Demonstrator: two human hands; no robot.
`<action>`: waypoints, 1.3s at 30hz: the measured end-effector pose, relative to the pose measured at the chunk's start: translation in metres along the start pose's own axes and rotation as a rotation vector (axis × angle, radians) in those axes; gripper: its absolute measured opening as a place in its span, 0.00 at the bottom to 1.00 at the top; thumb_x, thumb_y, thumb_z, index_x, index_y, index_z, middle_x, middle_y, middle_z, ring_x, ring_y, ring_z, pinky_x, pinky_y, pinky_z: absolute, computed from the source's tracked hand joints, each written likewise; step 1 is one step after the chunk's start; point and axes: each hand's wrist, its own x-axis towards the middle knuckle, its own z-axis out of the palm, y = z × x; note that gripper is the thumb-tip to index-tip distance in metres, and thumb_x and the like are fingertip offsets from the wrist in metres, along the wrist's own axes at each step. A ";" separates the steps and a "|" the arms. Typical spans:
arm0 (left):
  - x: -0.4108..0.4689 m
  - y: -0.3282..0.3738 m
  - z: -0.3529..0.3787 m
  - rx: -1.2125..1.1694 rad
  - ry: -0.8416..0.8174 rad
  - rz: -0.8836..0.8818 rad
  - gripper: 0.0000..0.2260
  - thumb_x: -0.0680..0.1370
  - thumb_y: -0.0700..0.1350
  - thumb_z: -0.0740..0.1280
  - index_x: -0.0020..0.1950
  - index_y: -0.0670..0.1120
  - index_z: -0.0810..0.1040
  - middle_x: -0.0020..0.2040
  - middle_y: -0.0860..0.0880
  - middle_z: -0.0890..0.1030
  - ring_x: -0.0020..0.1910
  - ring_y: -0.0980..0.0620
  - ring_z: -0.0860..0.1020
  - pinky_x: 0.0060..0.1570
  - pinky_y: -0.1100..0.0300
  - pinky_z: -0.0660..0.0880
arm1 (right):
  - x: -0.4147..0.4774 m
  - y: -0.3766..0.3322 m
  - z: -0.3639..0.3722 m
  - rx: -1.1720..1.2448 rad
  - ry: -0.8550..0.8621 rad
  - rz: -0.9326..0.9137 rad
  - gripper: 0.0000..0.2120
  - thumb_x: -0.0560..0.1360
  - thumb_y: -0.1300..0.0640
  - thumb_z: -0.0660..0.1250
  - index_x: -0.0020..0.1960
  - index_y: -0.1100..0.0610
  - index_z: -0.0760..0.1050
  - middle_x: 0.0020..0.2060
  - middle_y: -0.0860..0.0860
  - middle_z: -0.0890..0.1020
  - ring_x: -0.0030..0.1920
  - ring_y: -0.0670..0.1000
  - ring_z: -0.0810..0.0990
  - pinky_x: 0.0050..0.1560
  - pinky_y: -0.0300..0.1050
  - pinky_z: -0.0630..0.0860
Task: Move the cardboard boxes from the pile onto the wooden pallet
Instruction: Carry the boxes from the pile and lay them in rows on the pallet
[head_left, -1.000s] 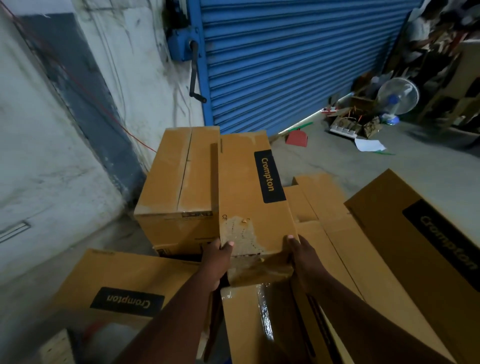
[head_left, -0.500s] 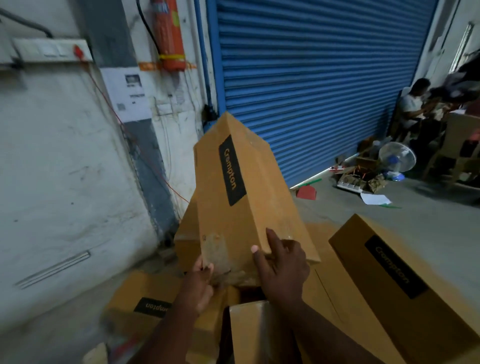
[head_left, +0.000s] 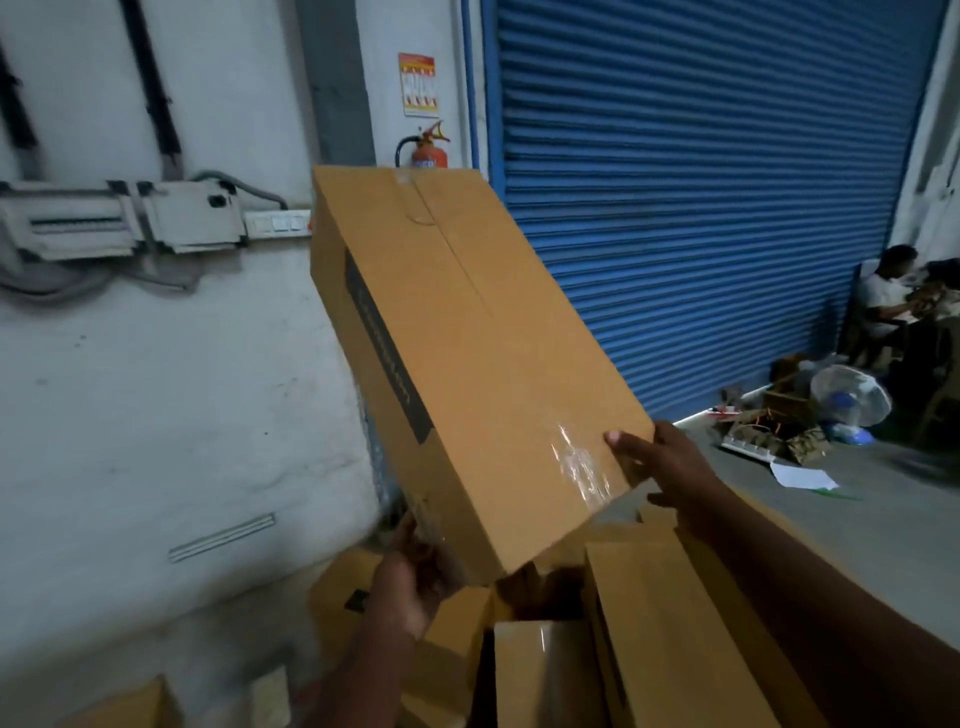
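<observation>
A long cardboard box (head_left: 467, 353) with a black label strip on its left side is raised in front of me, tilted with its far end high toward the wall. My left hand (head_left: 415, 577) grips its near lower corner from below. My right hand (head_left: 660, 462) holds the near right edge, thumb on the taped top face. Beneath it lies the pile of cardboard boxes (head_left: 649, 639), several long ones lying side by side. No wooden pallet shows in this view.
A white wall with cable trunking (head_left: 119, 218) stands left, a red fire extinguisher (head_left: 428, 153) behind the box. A blue roller shutter (head_left: 701, 182) fills the back. A person (head_left: 883, 291) sits far right by a fan (head_left: 849, 397) and floor clutter.
The box has come up off the pile and rolled so its taped face points at me. My view has swung upward. The right hand shifted to the box's right edge.
</observation>
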 end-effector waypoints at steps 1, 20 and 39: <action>-0.007 0.006 0.002 -0.036 -0.003 0.005 0.12 0.81 0.51 0.64 0.58 0.48 0.85 0.52 0.43 0.85 0.52 0.42 0.83 0.51 0.47 0.80 | -0.003 0.000 0.005 0.009 -0.042 0.010 0.28 0.70 0.42 0.75 0.63 0.55 0.72 0.57 0.56 0.81 0.53 0.56 0.80 0.50 0.53 0.78; -0.188 0.207 -0.228 0.679 0.470 0.133 0.24 0.76 0.66 0.63 0.54 0.48 0.84 0.52 0.42 0.85 0.50 0.41 0.83 0.52 0.42 0.80 | -0.162 0.035 0.310 0.312 -0.461 0.395 0.32 0.72 0.47 0.76 0.72 0.48 0.69 0.64 0.56 0.76 0.60 0.63 0.77 0.49 0.72 0.80; -0.136 0.204 -0.497 0.529 0.238 -0.065 0.17 0.79 0.53 0.69 0.66 0.52 0.77 0.63 0.45 0.81 0.60 0.41 0.80 0.51 0.36 0.80 | -0.196 0.162 0.532 -0.021 -0.434 0.415 0.30 0.74 0.41 0.72 0.73 0.39 0.65 0.66 0.50 0.73 0.64 0.59 0.72 0.64 0.68 0.73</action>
